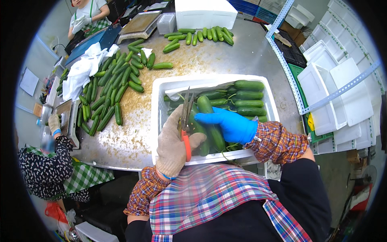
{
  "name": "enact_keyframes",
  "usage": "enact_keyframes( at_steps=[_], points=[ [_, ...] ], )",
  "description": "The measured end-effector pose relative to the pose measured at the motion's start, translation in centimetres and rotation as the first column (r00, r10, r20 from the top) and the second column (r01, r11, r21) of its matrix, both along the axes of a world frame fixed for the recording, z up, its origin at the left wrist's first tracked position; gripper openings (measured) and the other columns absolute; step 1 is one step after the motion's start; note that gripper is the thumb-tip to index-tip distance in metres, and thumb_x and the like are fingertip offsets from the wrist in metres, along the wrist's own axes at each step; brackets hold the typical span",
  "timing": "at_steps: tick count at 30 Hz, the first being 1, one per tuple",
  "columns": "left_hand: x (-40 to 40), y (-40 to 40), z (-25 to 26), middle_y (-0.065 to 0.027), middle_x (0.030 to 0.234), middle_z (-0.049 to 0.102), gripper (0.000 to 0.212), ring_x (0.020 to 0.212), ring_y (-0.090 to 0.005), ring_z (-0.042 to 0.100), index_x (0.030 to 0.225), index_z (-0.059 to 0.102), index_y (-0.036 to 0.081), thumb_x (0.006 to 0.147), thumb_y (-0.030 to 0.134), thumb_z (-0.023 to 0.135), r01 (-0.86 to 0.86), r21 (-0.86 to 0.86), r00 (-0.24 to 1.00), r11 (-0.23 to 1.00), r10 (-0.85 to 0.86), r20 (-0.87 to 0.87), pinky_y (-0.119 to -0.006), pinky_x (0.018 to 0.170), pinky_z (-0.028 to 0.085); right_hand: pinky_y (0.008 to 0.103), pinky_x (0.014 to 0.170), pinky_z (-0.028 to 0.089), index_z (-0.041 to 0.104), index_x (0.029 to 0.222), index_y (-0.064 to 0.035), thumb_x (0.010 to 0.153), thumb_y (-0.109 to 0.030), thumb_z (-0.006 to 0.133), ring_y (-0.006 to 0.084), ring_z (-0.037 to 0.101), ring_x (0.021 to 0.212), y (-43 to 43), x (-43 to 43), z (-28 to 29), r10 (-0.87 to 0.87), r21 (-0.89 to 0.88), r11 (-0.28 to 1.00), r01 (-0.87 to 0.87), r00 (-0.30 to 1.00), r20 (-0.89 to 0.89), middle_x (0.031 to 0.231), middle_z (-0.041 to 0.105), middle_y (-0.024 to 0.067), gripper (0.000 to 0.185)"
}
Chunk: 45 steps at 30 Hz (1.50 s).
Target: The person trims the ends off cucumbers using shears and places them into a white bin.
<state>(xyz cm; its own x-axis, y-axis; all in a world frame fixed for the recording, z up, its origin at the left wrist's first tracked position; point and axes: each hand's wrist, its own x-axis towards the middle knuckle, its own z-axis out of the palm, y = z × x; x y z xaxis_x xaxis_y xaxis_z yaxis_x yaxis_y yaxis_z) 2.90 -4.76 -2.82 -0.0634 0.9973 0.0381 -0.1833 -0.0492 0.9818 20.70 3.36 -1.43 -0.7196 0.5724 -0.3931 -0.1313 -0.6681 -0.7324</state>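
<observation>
In a beige knitted glove, my left hand (173, 143) is closed around scissors (186, 148) with red handles, their blades pointing away from me. My left thumb lies over the lower part of a cucumber (198, 121); whether it grips that one I cannot tell. My right hand (234, 124), in a blue glove, holds a second cucumber (215, 134) just beside the first. Both hands are over a white foam box (270, 96). Inside it, several cucumbers (249, 95) lie in a row on the right, and others are partly hidden by my hands.
Loose cucumbers (112, 80) are heaped on the metal table (136, 130), with a white cloth (81, 69) beside them. A co-worker's gloved hand (55, 123) is at a scale (72, 124) on the left. Another person (90, 18) stands far left. A metal post (285, 54) and stacked foam boxes (320, 93) are right.
</observation>
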Motion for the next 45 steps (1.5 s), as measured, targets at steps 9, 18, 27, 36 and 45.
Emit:
enact_keyframes(
  at_steps=[9, 18, 27, 36, 45],
  points=[
    [0.7, 1.7, 0.7, -0.0016, 0.092, 0.060, 0.063, 0.081, -0.0084, 0.059, 0.141, 0.049, -0.001, 0.084, 0.009, 0.074, -0.057, -0.104, 0.966, 0.993, 0.028, -0.259, -0.024, 0.073, 0.051, 0.0408, 0.099, 0.053, 0.049, 0.141, -0.0071, 0.096, -0.023, 0.066, 0.0232, 0.062, 0.116, 0.1, 0.9, -1.0, -0.114, -0.072, 0.992, 0.105, 0.983, -0.147, 0.131, 0.060, 0.0115, 0.051],
    [0.7, 3.7, 0.8, 0.0020, 0.083, 0.057, 0.046, 0.072, -0.0065, 0.055, 0.131, 0.054, -0.002, 0.088, 0.009, 0.067, -0.039, -0.187, 0.998, 0.982, 0.029, -0.052, -0.021, 0.062, 0.046, 0.0422, 0.103, 0.051, 0.052, 0.138, -0.0031, 0.095, -0.021, 0.063, 0.0285, 0.065, 0.114, 0.4, 2.1, -4.2, -0.083, -0.248, 0.968, 0.022, 0.967, -0.241, 0.125, 0.064, 0.0181, 0.047],
    [-0.5, 4.2, 1.3, -0.0016, 0.085, 0.057, 0.050, 0.072, -0.0107, 0.056, 0.138, 0.050, -0.003, 0.091, 0.009, 0.062, -0.061, -0.218, 0.997, 0.974, 0.069, 0.029, -0.024, 0.064, 0.047, 0.0536, 0.107, 0.047, 0.046, 0.142, 0.0008, 0.096, -0.021, 0.057, 0.0358, 0.061, 0.120, 0.9, 1.8, -3.0, -0.062, -0.326, 0.940, -0.099, 0.891, -0.450, 0.133, 0.059, 0.0226, 0.052],
    [-3.7, 2.1, 0.9, -0.0001, 0.084, 0.061, 0.060, 0.075, -0.0127, 0.060, 0.143, 0.047, -0.002, 0.086, 0.009, 0.062, 0.007, -0.132, 0.873, 0.991, -0.070, -0.483, -0.027, 0.070, 0.050, 0.0374, 0.104, 0.049, 0.037, 0.151, -0.0035, 0.089, -0.013, 0.066, 0.0235, 0.060, 0.118, 0.5, 2.3, -1.2, 0.011, 0.177, 0.983, 0.041, 0.958, -0.285, 0.133, 0.059, 0.0135, 0.069],
    [-3.0, 0.9, 2.6, -0.0195, 0.094, 0.070, 0.055, 0.086, -0.0372, 0.069, 0.135, 0.058, 0.010, 0.083, 0.020, 0.072, 0.009, -0.028, 0.426, 1.000, -0.029, -0.904, -0.044, 0.075, 0.054, 0.0361, 0.105, 0.046, 0.040, 0.153, -0.0154, 0.078, 0.000, 0.062, 0.0205, 0.054, 0.125, 0.6, 2.2, -1.2, -0.152, 0.837, 0.542, 0.080, 0.988, 0.004, 0.135, 0.056, 0.0133, 0.079]
  ],
)
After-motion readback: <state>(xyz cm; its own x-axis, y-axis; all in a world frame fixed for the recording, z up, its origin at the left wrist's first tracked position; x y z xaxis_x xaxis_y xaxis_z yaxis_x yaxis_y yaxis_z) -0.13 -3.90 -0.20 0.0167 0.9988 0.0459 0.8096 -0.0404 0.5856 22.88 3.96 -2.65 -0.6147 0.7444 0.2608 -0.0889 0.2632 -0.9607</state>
